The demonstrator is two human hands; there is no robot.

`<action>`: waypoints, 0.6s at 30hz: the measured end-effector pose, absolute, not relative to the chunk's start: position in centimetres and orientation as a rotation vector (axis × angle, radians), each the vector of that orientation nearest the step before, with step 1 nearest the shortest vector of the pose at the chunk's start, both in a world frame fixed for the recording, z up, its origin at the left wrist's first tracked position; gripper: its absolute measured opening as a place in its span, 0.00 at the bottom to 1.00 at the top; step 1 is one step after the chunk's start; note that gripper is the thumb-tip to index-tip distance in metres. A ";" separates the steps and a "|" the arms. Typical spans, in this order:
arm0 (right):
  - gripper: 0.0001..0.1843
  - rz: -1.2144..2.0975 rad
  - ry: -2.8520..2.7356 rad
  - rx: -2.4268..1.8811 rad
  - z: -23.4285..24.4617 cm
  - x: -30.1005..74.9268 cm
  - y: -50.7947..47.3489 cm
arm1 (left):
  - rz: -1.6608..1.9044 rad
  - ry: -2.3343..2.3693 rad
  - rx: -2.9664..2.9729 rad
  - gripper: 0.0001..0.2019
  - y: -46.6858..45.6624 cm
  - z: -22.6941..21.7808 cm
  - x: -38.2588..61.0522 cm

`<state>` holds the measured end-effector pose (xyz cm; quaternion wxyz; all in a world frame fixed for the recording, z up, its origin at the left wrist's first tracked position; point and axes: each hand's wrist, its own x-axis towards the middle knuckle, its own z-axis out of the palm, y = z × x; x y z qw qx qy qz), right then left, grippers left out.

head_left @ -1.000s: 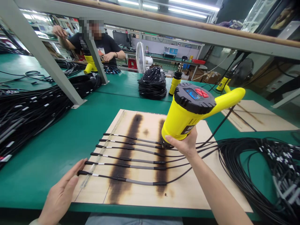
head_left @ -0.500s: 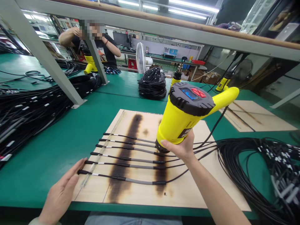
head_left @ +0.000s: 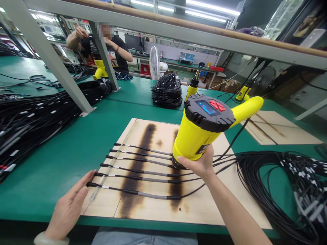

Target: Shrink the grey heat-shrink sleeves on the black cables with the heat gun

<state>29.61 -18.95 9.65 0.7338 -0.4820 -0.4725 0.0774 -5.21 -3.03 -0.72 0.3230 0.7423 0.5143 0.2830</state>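
My right hand (head_left: pixel 200 163) is wrapped round the body of a yellow heat gun (head_left: pixel 196 136), whose nozzle end points down over the cables. A blue display and red buttons face up on its black cap. Beneath it, several thin black cables (head_left: pixel 150 180) with grey sleeve sections lie side by side across a wooden board (head_left: pixel 201 207) with dark scorch bands. At the board's left edge, my left hand (head_left: pixel 68 206) is open, its straight fingers beside the black cable ends. Whether those fingertips touch the nearest ends I cannot tell. The nozzle's tip is hidden.
Cable coils (head_left: pixel 258 170) lie to the right, and a long cable bundle (head_left: pixel 38 119) to the left. A coiled cable stack (head_left: pixel 167 90), a white fan (head_left: pixel 155 63) and another heat gun (head_left: pixel 192 88) stand behind. Grey frame posts (head_left: pixel 55 58) rise at left. A co-worker (head_left: pixel 122 51) is across the table.
The heat gun has shifted very slightly right and nearer over the cables. My left hand stays by the cable ends. Across the table, the co-worker's raised hand has moved.
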 end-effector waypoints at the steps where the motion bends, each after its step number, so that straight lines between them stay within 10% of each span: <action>1: 0.37 0.156 -1.044 -1.069 9.6 29.6 -18.9 | 0.745 1.343 1.944 0.36 -3.1 -0.7 -5.2; 18: 0.38 0.113 -1.028 -1.103 9.4 29.8 -19.2 | 0.754 1.347 1.924 0.39 -3.2 -0.4 -4.9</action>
